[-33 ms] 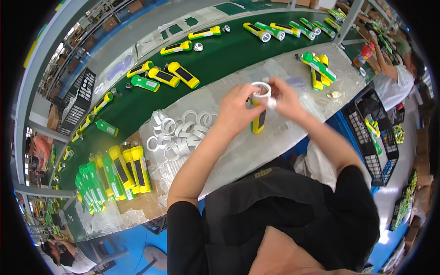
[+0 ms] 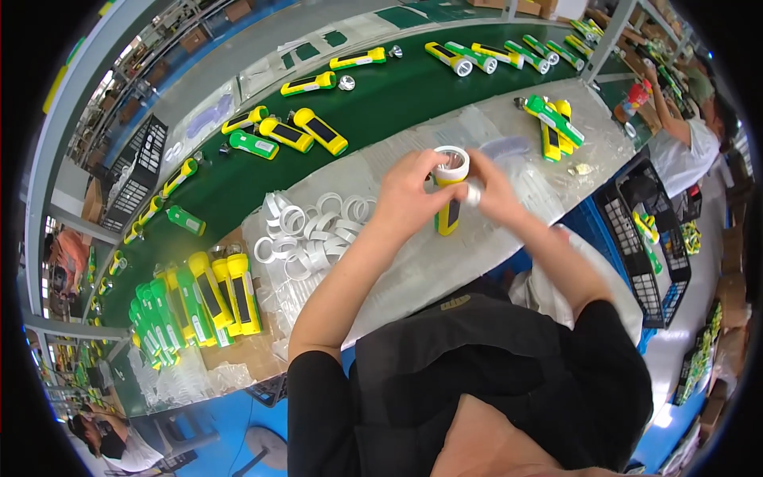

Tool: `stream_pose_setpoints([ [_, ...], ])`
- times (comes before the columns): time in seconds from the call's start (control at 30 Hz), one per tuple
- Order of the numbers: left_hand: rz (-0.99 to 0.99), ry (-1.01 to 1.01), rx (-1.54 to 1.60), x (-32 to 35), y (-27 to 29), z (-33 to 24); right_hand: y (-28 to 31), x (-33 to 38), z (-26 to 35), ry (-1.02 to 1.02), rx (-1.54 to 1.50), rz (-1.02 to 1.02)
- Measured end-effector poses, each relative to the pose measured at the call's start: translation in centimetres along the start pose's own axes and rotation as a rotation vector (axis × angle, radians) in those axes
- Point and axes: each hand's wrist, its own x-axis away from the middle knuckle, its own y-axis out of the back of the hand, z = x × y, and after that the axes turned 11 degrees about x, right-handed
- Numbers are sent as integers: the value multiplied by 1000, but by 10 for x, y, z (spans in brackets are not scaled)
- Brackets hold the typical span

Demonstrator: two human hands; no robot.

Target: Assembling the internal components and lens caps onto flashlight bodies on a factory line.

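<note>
A yellow flashlight (image 2: 449, 216) stands upright over the bench, a dark panel on its side and its lens end up. Around its head sits a white ring (image 2: 452, 173), with the shiny reflector showing inside. My left hand (image 2: 405, 195) is closed on the left of the flashlight's head, thumb across the neck and a finger at the ring. From the right, my right hand (image 2: 497, 195) curls its fingers about the ring; a white wrap (image 2: 473, 195) shows on one digit. Loose white rings (image 2: 324, 226) lie piled left of my hands.
Green and yellow flashlights (image 2: 211, 298) stand grouped at the left. More flashlights (image 2: 318, 131) lie along the green belt (image 2: 381, 99) beyond the bench. A small stack of flashlights (image 2: 554, 127) lies at the right. A black crate (image 2: 648, 238) stands beside the bench; a co-worker (image 2: 683, 147) is farther right.
My right hand has come slightly lower, and its forearm has swung a little inward. The white ring appears level on the flashlight's head now. My left hand has barely moved.
</note>
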Motion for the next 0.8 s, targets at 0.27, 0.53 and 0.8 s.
stream_pose_setpoints([
  [0.27,-90,368,662,16,3,-18,-50,56,3,-299,-151,349],
  [0.53,147,-497,201,-14,20,-63,1,-65,47,653,182,803],
  [0.8,277,-311,-405,-121,51,127,6,-230,-106,467,1029,267],
])
